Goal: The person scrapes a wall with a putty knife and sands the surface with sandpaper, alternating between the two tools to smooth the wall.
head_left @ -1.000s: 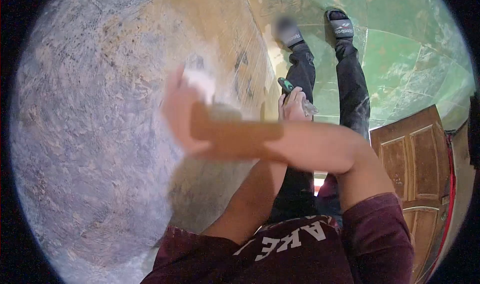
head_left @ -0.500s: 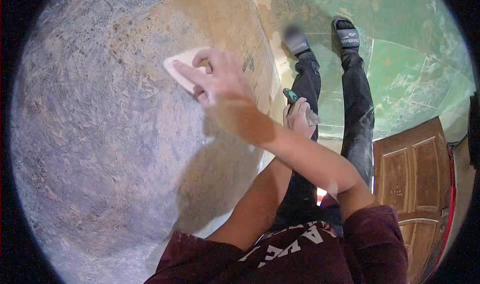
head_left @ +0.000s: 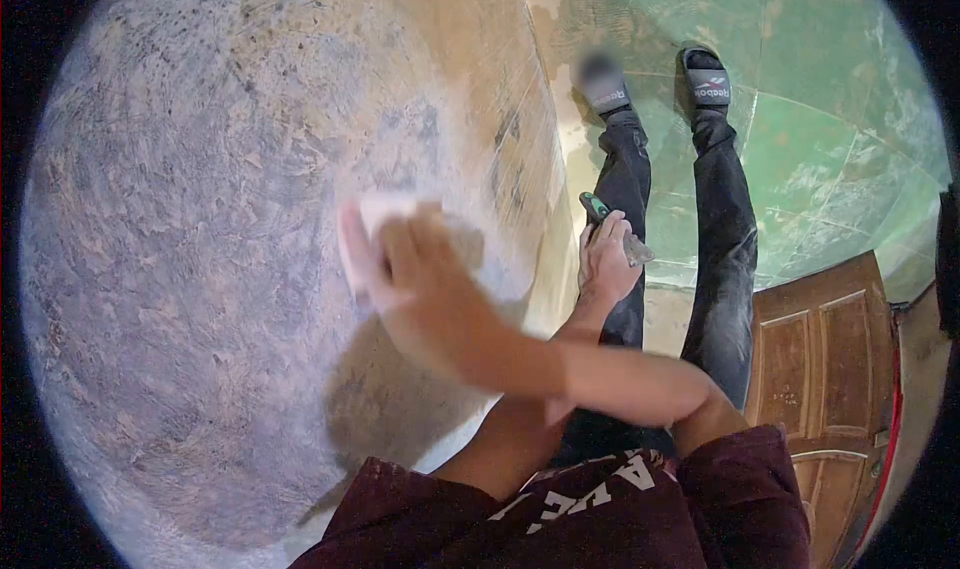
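My right arm crosses over my left, and my right hand [head_left: 405, 259] presses a flat white sanding pad [head_left: 385, 209] against the patchy grey-and-tan wall [head_left: 220, 239]. Motion blurs both the fingers and the pad. Lower down, beside my leg, my left hand [head_left: 607, 254] is wrapped around a putty knife [head_left: 594, 207] with a black-and-green handle. Its greyish blade [head_left: 637, 250] sticks out on the other side of the fist, apart from the wall.
Green floor tiles [head_left: 800, 149] with whitish dust run along the wall's base. My feet in dark slide sandals [head_left: 706, 84] stand on them. A brown panelled wooden door [head_left: 830, 359] is at the right, with a red strip [head_left: 888, 459] along its edge.
My right hand has swept the sanding pad along the wall, down toward my body in the view. My left hand still grips the putty knife, nearly in the same place.
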### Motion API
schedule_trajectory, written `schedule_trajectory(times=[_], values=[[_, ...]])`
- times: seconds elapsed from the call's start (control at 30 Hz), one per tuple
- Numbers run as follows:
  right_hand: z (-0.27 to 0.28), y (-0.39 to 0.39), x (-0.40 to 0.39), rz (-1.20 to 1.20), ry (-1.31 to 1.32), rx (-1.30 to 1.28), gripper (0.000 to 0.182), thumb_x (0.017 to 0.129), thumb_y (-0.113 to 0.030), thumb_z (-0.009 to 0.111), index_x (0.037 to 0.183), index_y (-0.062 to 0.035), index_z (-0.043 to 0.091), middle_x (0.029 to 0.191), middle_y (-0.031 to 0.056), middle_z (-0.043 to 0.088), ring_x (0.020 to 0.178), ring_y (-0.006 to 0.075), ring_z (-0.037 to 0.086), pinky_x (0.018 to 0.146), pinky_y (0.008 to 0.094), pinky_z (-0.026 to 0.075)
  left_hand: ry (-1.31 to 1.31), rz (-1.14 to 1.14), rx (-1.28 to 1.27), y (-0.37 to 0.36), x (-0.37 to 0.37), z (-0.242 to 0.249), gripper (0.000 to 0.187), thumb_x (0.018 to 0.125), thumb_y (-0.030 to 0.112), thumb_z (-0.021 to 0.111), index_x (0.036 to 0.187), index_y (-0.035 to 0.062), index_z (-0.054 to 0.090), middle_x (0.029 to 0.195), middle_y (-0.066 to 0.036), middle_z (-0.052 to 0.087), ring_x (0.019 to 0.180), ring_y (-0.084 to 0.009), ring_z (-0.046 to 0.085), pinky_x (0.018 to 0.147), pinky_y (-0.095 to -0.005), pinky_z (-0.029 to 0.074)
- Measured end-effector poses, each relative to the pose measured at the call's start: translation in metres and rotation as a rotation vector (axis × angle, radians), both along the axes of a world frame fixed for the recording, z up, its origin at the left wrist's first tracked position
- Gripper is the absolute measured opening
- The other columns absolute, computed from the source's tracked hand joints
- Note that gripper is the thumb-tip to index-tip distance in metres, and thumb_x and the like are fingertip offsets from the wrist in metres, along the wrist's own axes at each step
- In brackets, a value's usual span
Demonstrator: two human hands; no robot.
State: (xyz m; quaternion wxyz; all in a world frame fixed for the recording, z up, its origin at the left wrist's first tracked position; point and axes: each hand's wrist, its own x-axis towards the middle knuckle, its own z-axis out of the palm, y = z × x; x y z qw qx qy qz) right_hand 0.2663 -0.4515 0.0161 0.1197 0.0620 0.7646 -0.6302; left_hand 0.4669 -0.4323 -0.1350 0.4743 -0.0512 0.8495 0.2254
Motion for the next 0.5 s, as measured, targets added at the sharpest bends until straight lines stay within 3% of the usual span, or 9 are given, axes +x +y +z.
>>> schedule_trajectory(times=[0.07, 0.17, 0.37, 0.5], values=[[0.005, 0.000, 0.006, 0.030, 0.004, -0.083, 0.074, 0.088, -0.016, 0.066, 0.151, 0.0084, 0.038, 0.100, 0.0144, 0.051, 0.089, 0.0278, 0.051, 0.079, 0.0404, 0.046, 0.011, 0.013, -0.004, 0.002, -0.001, -0.004, 0.037, 0.074, 0.012, 0.077, 0.107, 0.0089, 0.061, 0.136, -0.012, 0.060, 0.127, -0.0313, 0.055, 0.113, -0.0478, 0.033], [-0.026, -0.008, -0.026, -0.070, 0.016, 0.073, 0.071, 0.086, -0.009, 0.063, 0.150, 0.0108, 0.038, 0.100, 0.0149, 0.050, 0.092, 0.0299, 0.051, 0.084, 0.0430, 0.047, 0.022, 0.014, -0.009, -0.001, 0.002, 0.000, 0.036, 0.074, 0.010, 0.076, 0.107, 0.0083, 0.061, 0.140, -0.013, 0.058, 0.128, -0.0308, 0.055, 0.113, -0.0474, 0.034], [0.009, 0.005, 0.001, -0.023, 0.053, -0.016, 0.074, 0.084, -0.011, 0.064, 0.150, 0.0120, 0.037, 0.103, 0.0165, 0.049, 0.092, 0.0326, 0.051, 0.087, 0.0430, 0.048, 0.021, 0.003, 0.005, 0.000, -0.009, 0.004, 0.039, 0.074, 0.013, 0.077, 0.109, 0.0087, 0.060, 0.140, -0.012, 0.058, 0.129, -0.0309, 0.054, 0.115, -0.0482, 0.033], [-0.015, -0.002, -0.016, -0.037, 0.053, 0.089, 0.077, 0.084, -0.013, 0.066, 0.151, 0.0097, 0.036, 0.103, 0.0165, 0.049, 0.094, 0.0332, 0.052, 0.090, 0.0433, 0.048, 0.019, -0.022, 0.002, -0.004, -0.006, 0.004, 0.041, 0.074, 0.013, 0.078, 0.110, 0.0092, 0.060, 0.138, -0.012, 0.059, 0.129, -0.0310, 0.054, 0.115, -0.0482, 0.032]])
